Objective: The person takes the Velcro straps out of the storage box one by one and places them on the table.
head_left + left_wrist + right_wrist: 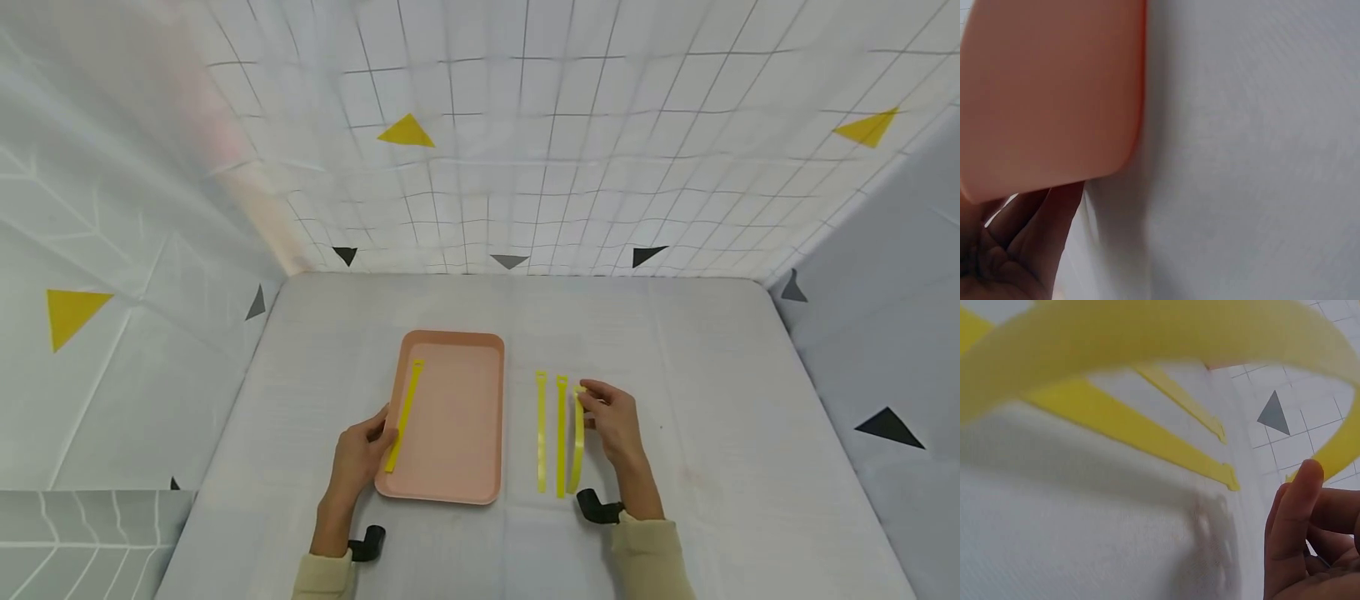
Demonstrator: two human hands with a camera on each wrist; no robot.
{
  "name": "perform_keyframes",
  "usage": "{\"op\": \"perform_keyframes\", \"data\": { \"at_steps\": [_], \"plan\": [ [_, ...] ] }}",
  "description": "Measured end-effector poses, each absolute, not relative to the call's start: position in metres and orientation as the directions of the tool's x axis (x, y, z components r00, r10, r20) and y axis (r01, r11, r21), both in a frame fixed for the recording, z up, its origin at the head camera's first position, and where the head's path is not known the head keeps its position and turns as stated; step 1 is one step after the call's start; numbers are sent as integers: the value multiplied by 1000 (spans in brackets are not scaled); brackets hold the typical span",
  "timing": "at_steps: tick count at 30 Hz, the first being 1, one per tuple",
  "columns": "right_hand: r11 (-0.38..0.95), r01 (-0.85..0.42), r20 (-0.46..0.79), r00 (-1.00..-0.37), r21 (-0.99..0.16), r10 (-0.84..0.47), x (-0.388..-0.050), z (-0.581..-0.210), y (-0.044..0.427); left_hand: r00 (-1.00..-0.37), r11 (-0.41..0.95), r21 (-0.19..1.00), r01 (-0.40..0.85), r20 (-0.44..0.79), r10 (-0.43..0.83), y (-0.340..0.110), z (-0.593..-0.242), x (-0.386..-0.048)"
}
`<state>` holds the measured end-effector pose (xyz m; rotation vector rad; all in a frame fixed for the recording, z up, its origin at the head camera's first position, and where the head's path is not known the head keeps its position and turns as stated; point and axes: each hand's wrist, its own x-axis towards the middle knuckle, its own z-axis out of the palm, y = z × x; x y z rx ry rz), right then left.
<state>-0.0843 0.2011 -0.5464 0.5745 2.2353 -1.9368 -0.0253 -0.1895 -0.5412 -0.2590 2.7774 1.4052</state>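
A pink tray (450, 417) is held at its left edge by my left hand (360, 454); the thumb lies over the rim and the other fingers reach beneath it. Inside, along its left side, lies one yellow strap (406, 412) with a slotted end. In the head view, my right hand (613, 421) pinches another yellow strap (577, 450) near its far end. That strap bows up in an arc in the right wrist view, where the thumb and a finger (1300, 506) grip its tip. Two similar straps, a left one (542, 433) and a right one (561, 437), lie side by side between tray and hand.
A white cloth covers the table (712, 400). Behind it hangs a white gridded sheet (487, 167) with coloured triangles, and grey fabric walls stand on both sides. Each wrist wears a black device, one on the left (367, 543) and one on the right (597, 507).
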Motion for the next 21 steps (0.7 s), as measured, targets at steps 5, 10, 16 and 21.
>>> {"op": "perform_keyframes", "data": {
  "at_steps": [5, 10, 16, 21],
  "plan": [
    [135, 350, -316, -922, -927, 223, -90, -550, 205, -986, 584, 797, -154, -87, -141, -190, -542, -25],
    [145, 326, -292, -932, -934, 216, -96, -550, 206, -985, 587, 794, -158, -88, -146, -189, -543, -25],
    [160, 300, -264, -940, -940, 214, -98, -551, 206, -983, 586, 791, -176, -106, -152, -189, -545, -25],
    [214, 284, -237, -946, -935, 223, -103, -554, 206, -980, 586, 788, -190, -120, -156, -190, -545, -26]
  ]
}}
